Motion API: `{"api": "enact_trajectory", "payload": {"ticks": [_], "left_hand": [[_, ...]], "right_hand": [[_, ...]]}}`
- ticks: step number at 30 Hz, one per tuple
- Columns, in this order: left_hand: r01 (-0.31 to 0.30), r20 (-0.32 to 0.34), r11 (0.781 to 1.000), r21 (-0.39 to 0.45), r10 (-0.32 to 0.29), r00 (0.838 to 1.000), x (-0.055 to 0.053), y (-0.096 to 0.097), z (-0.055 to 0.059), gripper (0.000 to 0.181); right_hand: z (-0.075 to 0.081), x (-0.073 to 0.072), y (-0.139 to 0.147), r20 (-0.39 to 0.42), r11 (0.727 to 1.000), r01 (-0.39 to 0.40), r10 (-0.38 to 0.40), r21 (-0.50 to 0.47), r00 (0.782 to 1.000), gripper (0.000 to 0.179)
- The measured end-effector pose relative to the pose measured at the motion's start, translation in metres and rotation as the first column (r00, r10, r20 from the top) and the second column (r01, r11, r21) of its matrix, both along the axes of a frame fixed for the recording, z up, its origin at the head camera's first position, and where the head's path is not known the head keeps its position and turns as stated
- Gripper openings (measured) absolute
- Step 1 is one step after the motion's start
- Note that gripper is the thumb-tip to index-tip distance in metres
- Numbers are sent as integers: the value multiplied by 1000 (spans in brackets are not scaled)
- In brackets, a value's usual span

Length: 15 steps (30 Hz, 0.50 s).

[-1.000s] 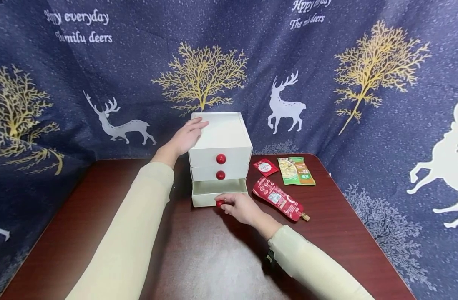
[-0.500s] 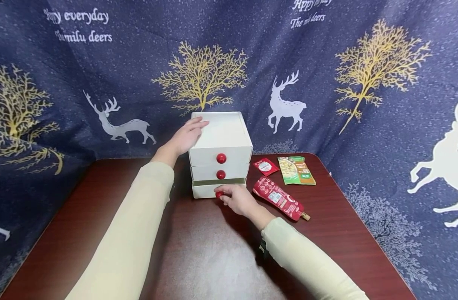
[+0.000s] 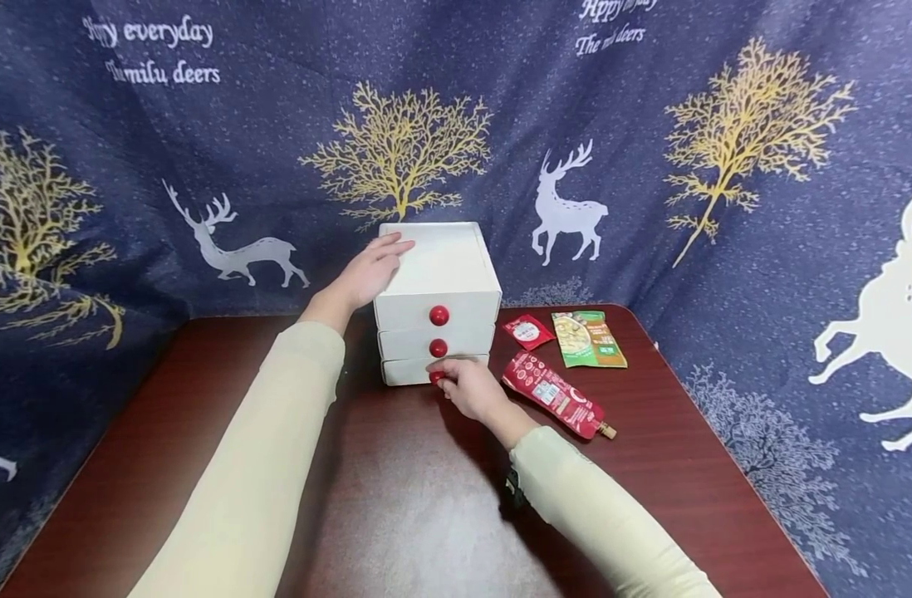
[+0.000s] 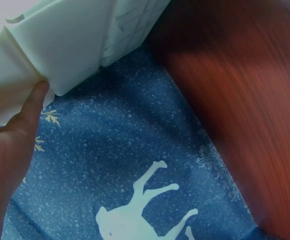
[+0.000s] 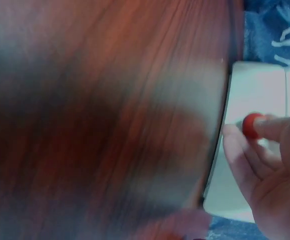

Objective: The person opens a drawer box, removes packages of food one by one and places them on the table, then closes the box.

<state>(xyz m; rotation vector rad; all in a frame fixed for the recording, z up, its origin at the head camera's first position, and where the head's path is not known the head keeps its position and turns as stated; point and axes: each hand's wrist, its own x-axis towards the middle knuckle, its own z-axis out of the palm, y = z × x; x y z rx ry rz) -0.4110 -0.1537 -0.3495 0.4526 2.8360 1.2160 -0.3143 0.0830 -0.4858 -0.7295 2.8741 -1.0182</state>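
A small white cabinet (image 3: pixel 448 264) with three stacked drawers stands at the back of the table. My left hand (image 3: pixel 368 274) rests on its top left edge, fingers fairly straight; in the left wrist view the thumb (image 4: pixel 35 97) lies against the side wall. My right hand (image 3: pixel 474 392) pinches the red knob (image 5: pixel 251 126) of the bottom drawer (image 3: pixel 404 373). That drawer looks flush or nearly flush with those above. The upper red knobs, the top one (image 3: pixel 438 315) and the middle one (image 3: pixel 438 348), are untouched.
Right of the cabinet lie a small red sachet (image 3: pixel 529 332), a green and orange food packet (image 3: pixel 589 339) and a red spouted pouch (image 3: pixel 555 396). The brown table (image 3: pixel 411 498) ends at a dark blue deer-print cloth (image 3: pixel 456 50) behind.
My right hand has moved away from me, pushing the bottom drawer in from partly pulled out; its inside no longer shows. My left hand has stayed on the cabinet top.
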Motion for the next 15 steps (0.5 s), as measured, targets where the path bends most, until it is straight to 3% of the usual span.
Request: {"api": "enact_trajectory", "payload": {"ticks": [15], "left_hand": [[14,15,1000,-14,-13,1000,-1,-6,2,60]], "right_hand": [[3,-4,-6,43,1000,22,-22,-9,999,28]]}}
